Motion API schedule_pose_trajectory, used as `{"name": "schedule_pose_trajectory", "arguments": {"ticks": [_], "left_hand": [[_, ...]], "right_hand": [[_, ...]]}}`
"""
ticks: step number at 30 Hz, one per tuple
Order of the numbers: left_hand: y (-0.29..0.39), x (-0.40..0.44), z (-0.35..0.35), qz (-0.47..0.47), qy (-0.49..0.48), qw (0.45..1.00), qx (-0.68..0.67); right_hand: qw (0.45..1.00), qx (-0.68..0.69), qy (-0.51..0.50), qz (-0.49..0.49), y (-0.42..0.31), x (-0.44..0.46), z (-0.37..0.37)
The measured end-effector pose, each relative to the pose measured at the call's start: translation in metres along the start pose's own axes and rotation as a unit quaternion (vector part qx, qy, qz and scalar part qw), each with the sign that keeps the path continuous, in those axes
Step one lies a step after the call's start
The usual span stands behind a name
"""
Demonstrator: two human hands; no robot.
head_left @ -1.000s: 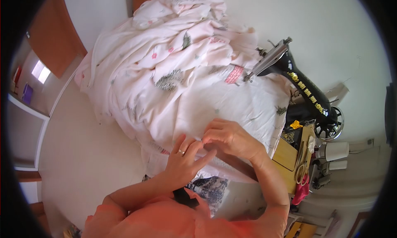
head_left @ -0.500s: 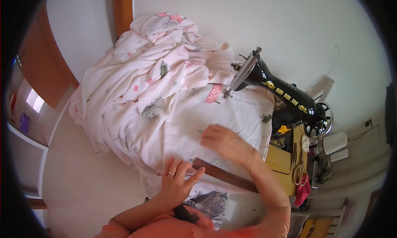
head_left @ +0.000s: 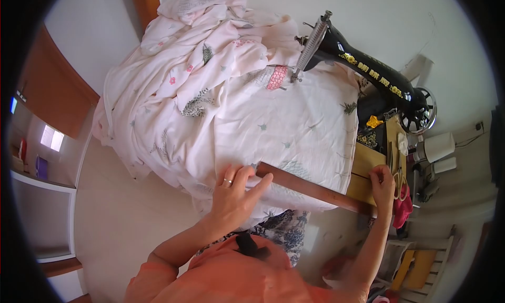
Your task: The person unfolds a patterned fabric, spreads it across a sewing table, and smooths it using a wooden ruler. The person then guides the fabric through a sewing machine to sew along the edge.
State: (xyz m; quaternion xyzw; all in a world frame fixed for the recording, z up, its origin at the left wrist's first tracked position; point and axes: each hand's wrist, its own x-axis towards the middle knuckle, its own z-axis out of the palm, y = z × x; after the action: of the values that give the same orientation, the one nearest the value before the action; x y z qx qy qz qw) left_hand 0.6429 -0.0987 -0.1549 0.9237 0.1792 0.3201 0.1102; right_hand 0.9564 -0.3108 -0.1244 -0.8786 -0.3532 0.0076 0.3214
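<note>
A brown wooden strip like a ruler (head_left: 310, 186) lies slantwise over white floral fabric (head_left: 252, 129), its right end reaching past the fabric's edge. At the strip's left end, my left hand (head_left: 234, 192), wearing a ring, rests on the cloth with fingers bent and thumb held apart. My right hand (head_left: 384, 184) is beyond the fabric at the right, its fingers curled together in a pinch above the wooden tabletop (head_left: 365, 161). What it pinches, if anything, is too small to make out. Scissors (head_left: 401, 184) with pale handles lie beside it.
A black sewing machine (head_left: 368, 66) with gold lettering stands over the fabric's far right. Bunched fabric (head_left: 184, 61) is heaped at the left. A pink cloth (head_left: 403, 211) hangs by the table's right edge, near a slatted chair (head_left: 436, 261). White wall behind.
My right hand has moved from above the fabric rightward to the table beside the scissors. The left hand stays by the strip's end. The view has shifted, with the scene higher in frame.
</note>
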Motion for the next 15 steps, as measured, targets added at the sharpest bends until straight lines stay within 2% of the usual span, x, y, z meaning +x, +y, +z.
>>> {"name": "schedule_pose_trajectory", "arguments": {"ticks": [1, 4, 7, 10, 13, 15], "left_hand": [[0.0, 0.003, -0.004, -0.006, -0.015, 1.0, -0.013], [-0.006, 0.011, -0.014, -0.027, -0.04, 0.998, -0.042], [-0.018, 0.017, -0.02, -0.004, -0.058, 0.997, -0.043], [-0.028, 0.022, -0.022, 0.043, -0.071, 0.995, -0.054], [-0.037, 0.027, -0.022, 0.071, -0.085, 0.991, -0.081], [-0.042, 0.029, -0.023, 0.076, -0.1, 0.987, -0.098]], "right_hand": [[1.0, 0.002, 0.013, 0.002, 0.003, -0.004, 0.0], [0.992, -0.083, 0.086, -0.045, -0.053, -0.028, -0.005], [0.982, -0.008, -0.076, -0.175, -0.071, -0.061, -0.001], [0.976, -0.104, -0.047, -0.184, -0.069, -0.071, 0.011], [0.972, -0.104, -0.057, -0.203, -0.06, -0.073, 0.002], [0.98, -0.085, -0.039, -0.177, -0.047, -0.077, -0.007]]}}
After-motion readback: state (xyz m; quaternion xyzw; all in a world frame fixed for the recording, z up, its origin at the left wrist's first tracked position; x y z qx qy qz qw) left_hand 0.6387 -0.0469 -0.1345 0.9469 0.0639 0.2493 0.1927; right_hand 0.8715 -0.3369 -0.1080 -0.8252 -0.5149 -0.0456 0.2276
